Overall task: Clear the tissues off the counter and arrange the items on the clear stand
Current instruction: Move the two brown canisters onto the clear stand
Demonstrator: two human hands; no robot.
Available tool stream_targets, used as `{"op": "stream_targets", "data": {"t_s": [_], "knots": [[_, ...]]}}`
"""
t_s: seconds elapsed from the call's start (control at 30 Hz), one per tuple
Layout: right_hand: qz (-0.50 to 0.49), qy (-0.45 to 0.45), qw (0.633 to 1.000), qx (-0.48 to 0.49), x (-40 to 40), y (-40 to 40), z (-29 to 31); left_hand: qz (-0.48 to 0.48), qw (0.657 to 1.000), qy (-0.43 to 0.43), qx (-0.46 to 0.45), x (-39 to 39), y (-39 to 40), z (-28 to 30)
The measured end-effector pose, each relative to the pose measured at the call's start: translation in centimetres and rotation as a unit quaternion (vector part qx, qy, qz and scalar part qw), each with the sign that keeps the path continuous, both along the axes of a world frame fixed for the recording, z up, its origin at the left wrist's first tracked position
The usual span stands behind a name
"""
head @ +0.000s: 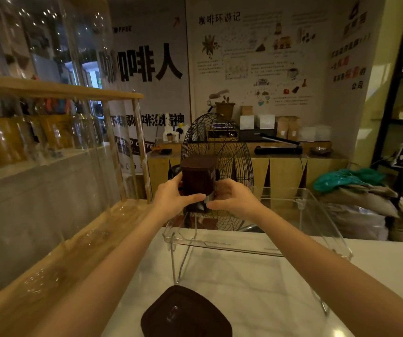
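Note:
A clear stand (256, 249) with thin metal legs sits on the white counter (378, 263). Both my hands hold a dark brown square canister (198, 176) upright over the stand's far left corner. My left hand (173, 195) grips its left side and front. On the canister's right side, my right hand (229, 198) has its fingertips at the lower front edge. The canister's base is hidden behind my fingers, so I cannot tell whether it rests on the stand. A second dark brown container lid (186, 314) lies near me at the counter's front.
A glass display case (49, 147) on a wooden ledge (57, 259) lines the left side. Beyond the counter stands a black wire fan (229, 147) before a wooden sideboard. Sacks and a green bag (348, 178) pile at the right.

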State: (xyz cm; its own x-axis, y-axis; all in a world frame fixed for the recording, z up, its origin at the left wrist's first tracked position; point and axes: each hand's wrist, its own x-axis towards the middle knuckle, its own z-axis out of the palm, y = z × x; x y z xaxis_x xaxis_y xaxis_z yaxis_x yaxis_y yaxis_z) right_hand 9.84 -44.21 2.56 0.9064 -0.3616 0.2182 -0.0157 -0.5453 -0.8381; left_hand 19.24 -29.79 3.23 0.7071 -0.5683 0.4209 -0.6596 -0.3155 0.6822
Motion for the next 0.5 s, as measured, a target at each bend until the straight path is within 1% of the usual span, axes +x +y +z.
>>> {"op": "stream_targets", "data": {"t_s": [0.27, 0.4, 0.5], "knots": [[0.002, 0.01, 1.0, -0.026, -0.5, 0.3, -0.2, 0.044, 0.997, -0.04, 0.047, -0.4, -0.1, 0.3], [0.008, 0.012, 0.999, -0.04, -0.8, 0.5, 0.0, 0.055, 0.995, -0.057, 0.059, -0.7, 0.1, 0.4], [0.007, 0.021, 0.997, -0.068, -1.3, 0.9, 0.4, 0.052, 0.995, -0.053, 0.06, -0.9, 0.2, 0.6]]}}
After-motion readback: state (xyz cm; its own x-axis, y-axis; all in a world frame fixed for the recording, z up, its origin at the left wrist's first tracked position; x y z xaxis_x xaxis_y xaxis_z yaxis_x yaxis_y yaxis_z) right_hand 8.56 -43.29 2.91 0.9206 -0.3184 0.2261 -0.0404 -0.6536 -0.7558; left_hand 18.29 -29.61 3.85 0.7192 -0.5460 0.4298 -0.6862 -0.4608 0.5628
